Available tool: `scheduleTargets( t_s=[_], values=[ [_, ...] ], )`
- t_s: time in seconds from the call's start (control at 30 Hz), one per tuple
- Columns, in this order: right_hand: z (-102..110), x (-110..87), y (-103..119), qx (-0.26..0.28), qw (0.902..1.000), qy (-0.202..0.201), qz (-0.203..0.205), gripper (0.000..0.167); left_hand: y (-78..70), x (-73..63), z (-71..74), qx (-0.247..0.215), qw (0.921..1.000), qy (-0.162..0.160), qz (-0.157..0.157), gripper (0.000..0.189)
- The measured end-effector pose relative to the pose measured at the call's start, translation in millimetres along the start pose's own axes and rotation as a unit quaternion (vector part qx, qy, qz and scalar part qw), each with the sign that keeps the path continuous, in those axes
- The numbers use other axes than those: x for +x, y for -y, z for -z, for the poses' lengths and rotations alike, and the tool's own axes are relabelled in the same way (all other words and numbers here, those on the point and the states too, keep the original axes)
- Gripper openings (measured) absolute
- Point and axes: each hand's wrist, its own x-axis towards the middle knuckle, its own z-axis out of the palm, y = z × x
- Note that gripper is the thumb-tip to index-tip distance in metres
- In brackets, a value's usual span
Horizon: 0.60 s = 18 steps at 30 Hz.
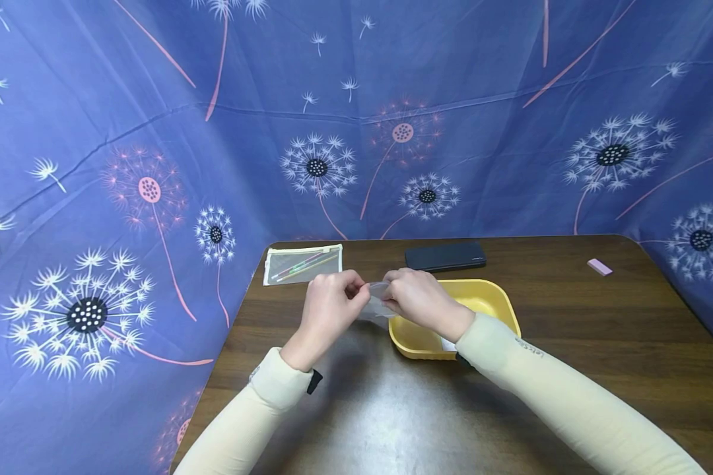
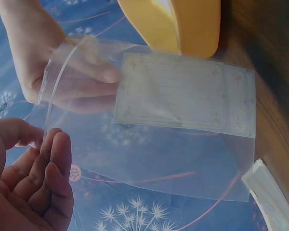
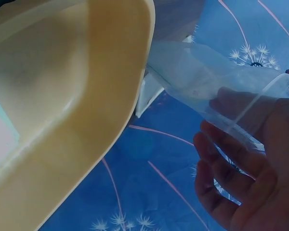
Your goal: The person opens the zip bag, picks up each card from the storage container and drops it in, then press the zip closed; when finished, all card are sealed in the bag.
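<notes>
A clear zip-lock bag [image 2: 183, 159] hangs between both hands, over the left side of a yellow basket [image 1: 487, 290]. Inside the bag lies a pale printed paper card [image 2: 168, 91] with a patterned border. My left hand [image 1: 329, 300] pinches the bag's edge by the zip strip, thumb against fingertips. My right hand [image 1: 418, 297] holds the mouth of the bag from the other side. In the right wrist view one of its digits shows through the plastic, while the other fingers curl outside. The left wrist view shows right fingertips right at the card's edge.
A mesh zip pouch [image 1: 303, 264] with several pens lies at the table's back left. Behind the basket is a dark flat case [image 1: 445, 256]. A pink eraser [image 1: 599, 266] sits at the far right. Something white [image 3: 2, 137] lies in the basket. Patterned blue cloth [image 1: 356, 132] surrounds the table.
</notes>
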Motion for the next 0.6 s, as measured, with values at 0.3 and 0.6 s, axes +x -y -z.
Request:
scheduleTargets(
  t_s=[0.3,0.6],
  values=[
    [5,-1.1,1,0.012,0.9995,-0.025,0.016,0.005,1.9,-0.2,1.7,0.002,1.0,-0.001,0.001,0.011],
    [21,-13.9,-4,0.03,0.994,-0.084,0.064,0.007,3.8,0.1,1.8,0.006,1.0,0.001,0.0,0.01]
  ],
)
